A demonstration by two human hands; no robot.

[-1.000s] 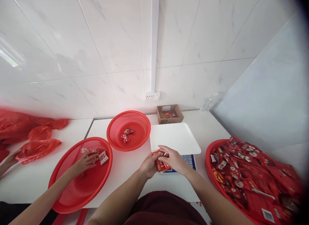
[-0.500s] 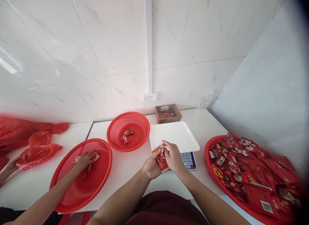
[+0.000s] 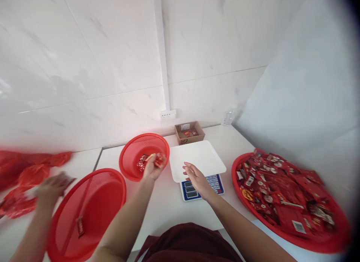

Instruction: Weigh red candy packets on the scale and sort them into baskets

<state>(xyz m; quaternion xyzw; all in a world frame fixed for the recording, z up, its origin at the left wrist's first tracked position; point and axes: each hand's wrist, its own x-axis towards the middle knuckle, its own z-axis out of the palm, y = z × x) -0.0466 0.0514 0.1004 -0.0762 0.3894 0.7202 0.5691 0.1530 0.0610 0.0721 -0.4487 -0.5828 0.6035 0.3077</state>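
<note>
My left hand (image 3: 152,169) is closed on a red candy packet (image 3: 158,159) and holds it over the near rim of the small red basket (image 3: 132,149), which has a few wrapped candies (image 3: 141,162) inside. My right hand (image 3: 195,176) is open with fingers spread, holding nothing, over the front edge of the white scale tray (image 3: 199,157) and above the blue scale keypad (image 3: 202,187).
A large red basket (image 3: 95,202) at the left holds one red packet (image 3: 80,226); another person's blurred hand (image 3: 52,187) reaches by red plastic bags (image 3: 25,168). A big red tray (image 3: 332,243) piled with red packets lies right. A cardboard box (image 3: 189,132) stands by the wall.
My left hand carried the red packet leftward from above the scale to the small basket. My right hand let go and opened. The other person's hand left the large basket.
</note>
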